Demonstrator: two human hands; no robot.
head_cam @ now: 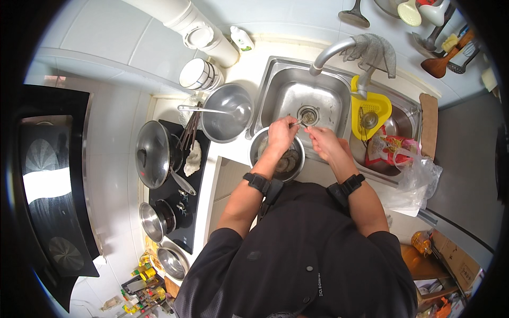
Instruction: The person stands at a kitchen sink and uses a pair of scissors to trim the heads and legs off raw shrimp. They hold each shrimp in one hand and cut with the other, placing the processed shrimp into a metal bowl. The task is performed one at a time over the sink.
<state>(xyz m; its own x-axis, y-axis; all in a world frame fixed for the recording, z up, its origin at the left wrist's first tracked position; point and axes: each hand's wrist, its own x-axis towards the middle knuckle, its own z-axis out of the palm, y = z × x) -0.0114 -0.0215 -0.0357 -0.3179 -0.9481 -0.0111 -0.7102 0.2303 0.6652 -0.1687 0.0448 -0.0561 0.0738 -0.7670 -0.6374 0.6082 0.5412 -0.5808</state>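
Note:
Over the near edge of a stainless steel sink (286, 91), my left hand (281, 134) pinches a small dark item, perhaps a shrimp, too small to tell. My right hand (323, 142) is just beside it, its fingertips closed on the same item or on a thin piece by it; which one I cannot tell. Below my left wrist, a metal bowl (301, 161) holds grey raw shrimp (287, 161), partly hidden by my forearm. Beyond my fingertips, the sink drain (308, 115) has small bits in it.
Left of the sink stand a large steel bowl (238, 126) with a ladle (203, 109) and a hob (187, 222) with a lidded pan (153, 159). A curved faucet (332, 53) overhangs the basin. At right are a yellow strainer basket (379, 107) and a red package (387, 149).

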